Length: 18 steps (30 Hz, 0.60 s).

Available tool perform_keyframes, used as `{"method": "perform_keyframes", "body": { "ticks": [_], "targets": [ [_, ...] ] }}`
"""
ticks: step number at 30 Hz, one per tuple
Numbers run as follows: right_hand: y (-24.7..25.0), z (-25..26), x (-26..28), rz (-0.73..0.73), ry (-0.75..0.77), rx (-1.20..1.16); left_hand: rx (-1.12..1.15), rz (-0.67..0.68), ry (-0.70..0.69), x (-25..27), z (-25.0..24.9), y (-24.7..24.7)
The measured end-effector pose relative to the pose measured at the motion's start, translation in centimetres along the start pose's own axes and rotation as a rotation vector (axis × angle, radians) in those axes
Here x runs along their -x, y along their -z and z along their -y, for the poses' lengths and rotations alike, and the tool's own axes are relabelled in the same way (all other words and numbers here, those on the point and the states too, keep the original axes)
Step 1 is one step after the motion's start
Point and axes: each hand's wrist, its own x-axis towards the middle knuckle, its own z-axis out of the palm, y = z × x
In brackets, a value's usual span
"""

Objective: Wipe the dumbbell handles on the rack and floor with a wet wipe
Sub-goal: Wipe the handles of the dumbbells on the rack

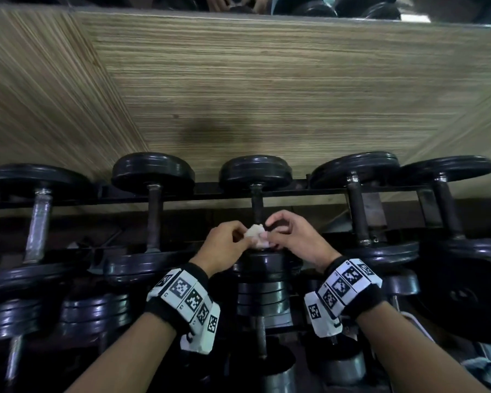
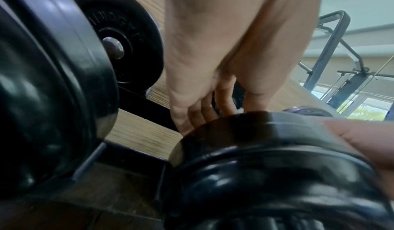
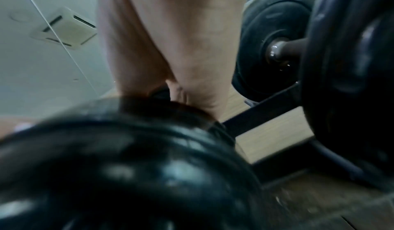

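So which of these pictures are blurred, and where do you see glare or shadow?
Head view: sharp at the centre, edges bent by the wide lens, a dark shadow patch on the striped wooden wall panel. Left wrist view: the near round black weight plate is blurred, with glossy highlights. Right wrist view: blurred throughout, with soft glare spots.

Left hand [image 1: 224, 245] and right hand [image 1: 295, 236] together, fingers curled, pinching.
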Motion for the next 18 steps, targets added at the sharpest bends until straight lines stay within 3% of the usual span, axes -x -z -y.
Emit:
{"method": "perform_keyframes", "body": {
  "ticks": [3,6,9,12,18],
  "targets": [
    [-1.7,-1.4,0.0,-0.312,0.045,-0.165,-0.033,-0.141,0.094,-1.0,1.2,0.6],
    [-2.4,-2.3,-0.2,-0.491,0.051,-0.255,-0.009,-0.028,0.193,-2.3,1.5,0.1],
    [-2.2,-2.5,-0.4,-0.478,0.052,-0.268,0.143,0.184,0.183,-3.5,1.3,-1.0],
    [-2.2,-2.4,-0.3,-0.462,0.061,-0.237,0.349,0.290,0.198,-3.3,1.4,-1.4],
    [-2.0,-2.2,-0.3,-0.474,0.070,-0.221,0.387,0.170,0.189,-2.3,1.5,-1.8]
  ]
}}
